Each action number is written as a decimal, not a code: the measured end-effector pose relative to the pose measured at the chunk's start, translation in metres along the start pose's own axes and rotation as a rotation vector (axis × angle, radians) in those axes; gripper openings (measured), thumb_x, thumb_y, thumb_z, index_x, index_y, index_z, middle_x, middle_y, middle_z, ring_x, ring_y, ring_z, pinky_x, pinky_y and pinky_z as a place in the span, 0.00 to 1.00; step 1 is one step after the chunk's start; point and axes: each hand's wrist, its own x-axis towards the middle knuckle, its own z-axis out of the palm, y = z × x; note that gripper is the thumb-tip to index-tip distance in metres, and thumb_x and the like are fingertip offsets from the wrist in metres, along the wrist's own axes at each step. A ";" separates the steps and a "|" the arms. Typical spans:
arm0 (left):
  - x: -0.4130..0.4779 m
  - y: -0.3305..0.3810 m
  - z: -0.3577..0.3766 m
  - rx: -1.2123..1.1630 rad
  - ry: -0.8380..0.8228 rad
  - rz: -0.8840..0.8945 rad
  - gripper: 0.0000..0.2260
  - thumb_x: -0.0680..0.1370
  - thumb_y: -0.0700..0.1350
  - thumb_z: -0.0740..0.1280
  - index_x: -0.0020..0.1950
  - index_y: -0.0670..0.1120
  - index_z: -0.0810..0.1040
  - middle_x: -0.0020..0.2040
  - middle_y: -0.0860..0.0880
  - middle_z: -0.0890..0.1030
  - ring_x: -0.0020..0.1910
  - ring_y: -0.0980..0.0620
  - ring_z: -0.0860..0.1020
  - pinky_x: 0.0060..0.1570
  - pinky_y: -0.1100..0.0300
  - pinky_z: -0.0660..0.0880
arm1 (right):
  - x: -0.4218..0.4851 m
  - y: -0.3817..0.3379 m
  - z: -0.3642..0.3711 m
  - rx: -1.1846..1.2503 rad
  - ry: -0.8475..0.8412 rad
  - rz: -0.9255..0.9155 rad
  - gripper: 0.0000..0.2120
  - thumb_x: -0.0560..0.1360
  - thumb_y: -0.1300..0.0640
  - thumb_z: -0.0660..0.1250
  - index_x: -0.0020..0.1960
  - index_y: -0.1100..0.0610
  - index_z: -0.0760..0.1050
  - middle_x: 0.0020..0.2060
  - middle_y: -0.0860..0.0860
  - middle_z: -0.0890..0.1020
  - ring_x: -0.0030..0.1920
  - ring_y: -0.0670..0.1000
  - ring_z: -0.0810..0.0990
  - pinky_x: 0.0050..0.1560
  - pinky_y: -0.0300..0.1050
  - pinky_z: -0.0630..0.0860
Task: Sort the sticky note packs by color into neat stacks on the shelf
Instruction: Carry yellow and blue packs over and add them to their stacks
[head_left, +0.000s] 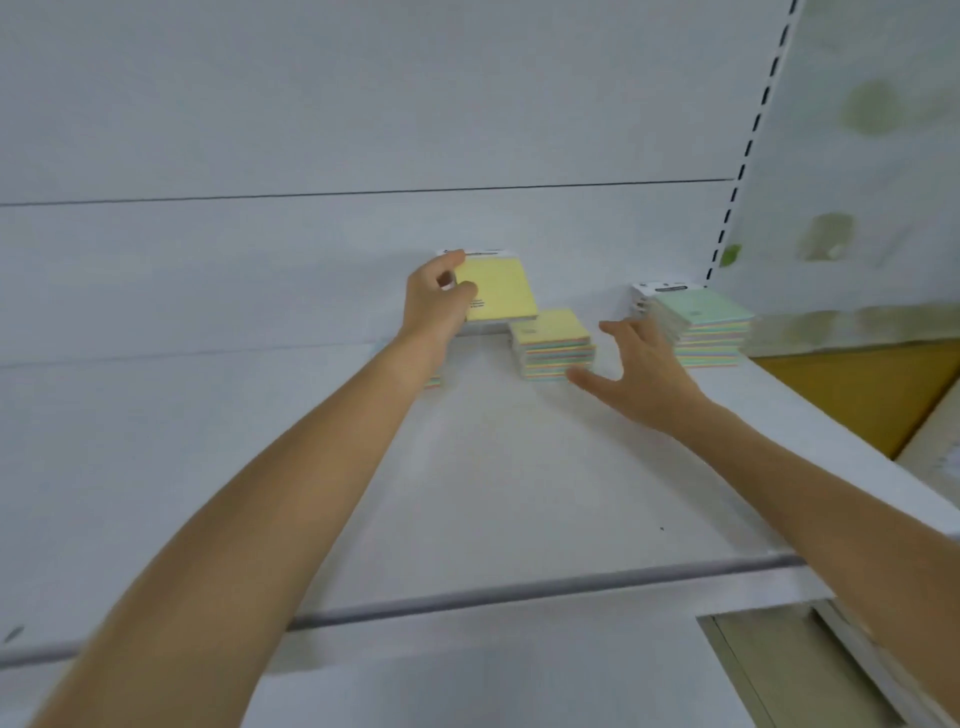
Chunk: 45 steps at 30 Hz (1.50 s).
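Observation:
My left hand (439, 296) grips the left edge of a yellow sticky note pack (498, 291) that stands tilted against the shelf's back wall. To its right sits a short stack with a yellow top (553, 345) and multicoloured edges. My right hand (636, 371) hovers open just right of that stack, fingers spread, thumb near its lower corner. Farther right stands a taller stack with a green top (701, 332). A small part of another pack (432, 383) shows from under my left forearm.
The white shelf (493, 467) runs wide, with a grey front rail (467, 597). A slotted upright (748, 150) marks the right end of the back panel. Yellow-brown flooring or boxes (857, 400) lie beyond the shelf's right edge.

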 end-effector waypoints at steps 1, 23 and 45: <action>-0.003 0.001 0.011 -0.018 -0.004 -0.019 0.20 0.74 0.33 0.62 0.66 0.43 0.72 0.36 0.53 0.66 0.36 0.55 0.69 0.28 0.72 0.69 | -0.001 0.007 0.003 -0.041 -0.075 0.029 0.38 0.71 0.40 0.65 0.72 0.60 0.58 0.71 0.58 0.60 0.73 0.57 0.58 0.71 0.50 0.58; -0.006 -0.007 0.070 0.446 -0.125 -0.106 0.18 0.77 0.35 0.59 0.66 0.39 0.72 0.65 0.40 0.75 0.62 0.45 0.75 0.64 0.57 0.69 | -0.001 0.028 0.015 -0.218 -0.234 0.018 0.43 0.71 0.31 0.54 0.70 0.65 0.59 0.69 0.59 0.63 0.70 0.60 0.59 0.70 0.51 0.56; -0.091 0.031 -0.258 1.406 0.083 0.192 0.20 0.81 0.52 0.51 0.72 0.48 0.64 0.72 0.48 0.67 0.70 0.43 0.64 0.65 0.48 0.64 | -0.064 -0.223 0.086 -0.120 -0.211 -0.685 0.37 0.75 0.38 0.56 0.75 0.57 0.49 0.76 0.53 0.53 0.75 0.54 0.50 0.75 0.48 0.48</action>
